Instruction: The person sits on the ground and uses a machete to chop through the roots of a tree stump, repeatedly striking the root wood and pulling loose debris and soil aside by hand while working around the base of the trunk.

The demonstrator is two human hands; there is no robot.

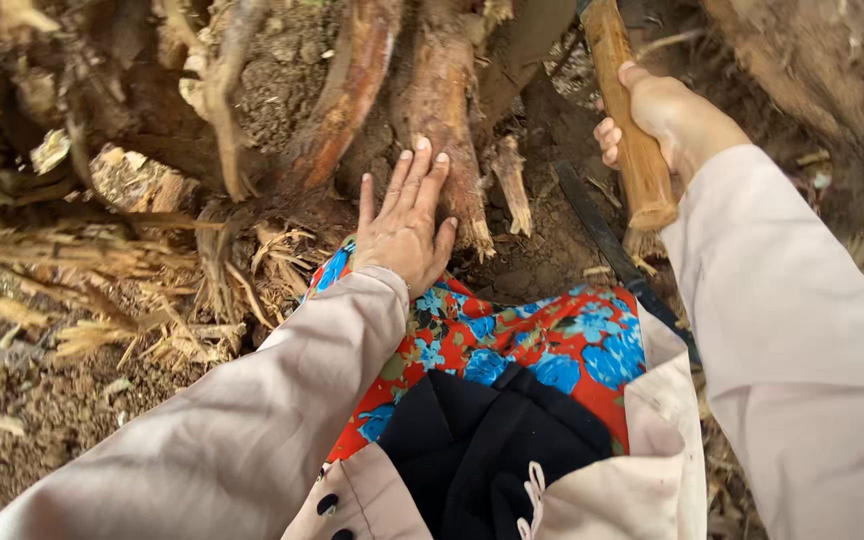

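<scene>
It is all bare earth out here, with no floor to speak of: at the far left the ground (32, 420) is brown soil strewn with dry straw-coloured fibres (102, 300) and splintered chips, and above that a tangle of thick roots runs down out of a dirt-caked stump. Moving in from the left, a pale beige sleeve reaches forward, and the left hand (407, 225) lies flat and open, fingers spread and extended, palm pressed against the lower end of a reddish-brown root (447, 120) that hangs almost upright in the middle. Just beside that root to the left a second, redder root (347, 95) slants down. Below the hand, a lap covered in red cloth with blue flowers (542, 345) fills the middle, with a fold of black fabric over it. Further right, a dark, narrow blade-like strip (602, 235) lies slanted on the soil. At the right, the right hand (657, 125) is closed tight around a stout wooden handle (627, 120), which stands tilted, its cut lower end near the sleeve; its upper end leaves the view, so I cannot tell what tool it belongs to.
</scene>
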